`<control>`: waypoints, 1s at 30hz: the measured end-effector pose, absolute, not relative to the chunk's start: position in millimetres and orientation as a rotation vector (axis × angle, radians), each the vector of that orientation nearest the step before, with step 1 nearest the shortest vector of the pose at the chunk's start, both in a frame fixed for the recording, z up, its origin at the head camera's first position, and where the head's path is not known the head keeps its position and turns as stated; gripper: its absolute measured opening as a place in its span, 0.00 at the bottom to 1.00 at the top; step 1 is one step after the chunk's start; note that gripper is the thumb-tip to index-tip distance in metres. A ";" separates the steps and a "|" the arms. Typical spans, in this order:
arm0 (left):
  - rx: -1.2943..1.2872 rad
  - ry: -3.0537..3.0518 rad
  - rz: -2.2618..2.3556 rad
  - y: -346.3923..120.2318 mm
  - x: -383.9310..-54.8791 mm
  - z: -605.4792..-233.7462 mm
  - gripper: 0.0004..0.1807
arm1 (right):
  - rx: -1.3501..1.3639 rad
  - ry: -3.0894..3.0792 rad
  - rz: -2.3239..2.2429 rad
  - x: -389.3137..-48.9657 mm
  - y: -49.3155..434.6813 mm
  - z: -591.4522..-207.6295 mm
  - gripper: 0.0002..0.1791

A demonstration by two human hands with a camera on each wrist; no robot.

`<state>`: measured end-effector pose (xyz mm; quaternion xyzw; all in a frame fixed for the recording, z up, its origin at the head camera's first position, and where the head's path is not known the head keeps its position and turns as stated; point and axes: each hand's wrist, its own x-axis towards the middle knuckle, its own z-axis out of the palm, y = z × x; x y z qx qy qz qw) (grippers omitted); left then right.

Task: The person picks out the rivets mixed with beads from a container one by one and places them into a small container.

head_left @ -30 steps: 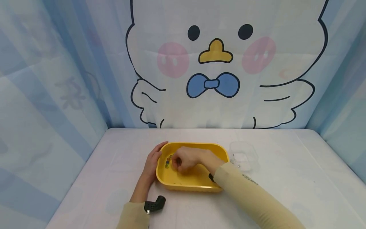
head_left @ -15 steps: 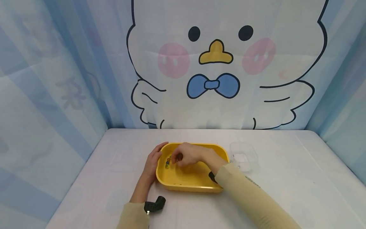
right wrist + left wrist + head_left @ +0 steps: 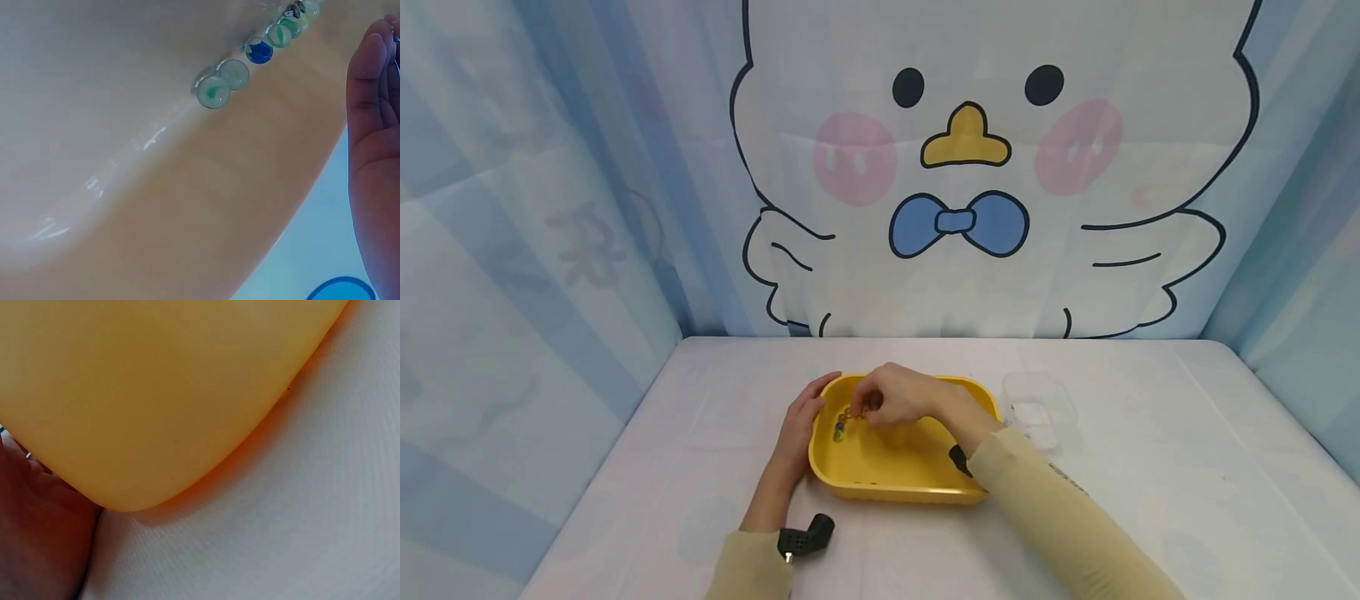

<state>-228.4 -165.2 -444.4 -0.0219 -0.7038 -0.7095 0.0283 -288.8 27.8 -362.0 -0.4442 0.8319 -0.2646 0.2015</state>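
A yellow tray (image 3: 906, 487) sits on the white tabletop. My left hand (image 3: 793, 437) rests along the tray's left side, its fingers stretched against the outer wall and rim. Several glass marbles (image 3: 839, 427) lie in a curved row inside the tray's left end. The right wrist view shows more of them, with a blue marble (image 3: 259, 50) and a green-swirled marble (image 3: 214, 92) along the foot of the wall. Over the tray's left half, my right hand (image 3: 898, 396) has its fingers curled, and thumb and fingertips pinch a marble mostly hidden by the hand.
A clear plastic box (image 3: 1037, 408) stands just right of the tray. Behind the table hangs a curtain (image 3: 955, 292) printed with a cartoon bird. The black wrist camera (image 3: 808, 535) on my left wrist sits in front of the tray.
My right hand has shifted up toward the tray's far wall, and more of the tray floor below it shows. My left hand and the tray stay in place.
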 end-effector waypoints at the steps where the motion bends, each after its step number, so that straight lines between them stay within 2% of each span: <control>1: -0.069 -2.170 -2.190 -165.0 -228.3 -443.9 0.27 | -1.241 2.323 -0.742 -288.9 28.1 -361.3 0.09; 30: -0.055 -2.154 -2.229 -165.6 -227.2 -444.8 0.27 | -1.186 2.448 -0.856 -279.0 62.6 -326.7 0.11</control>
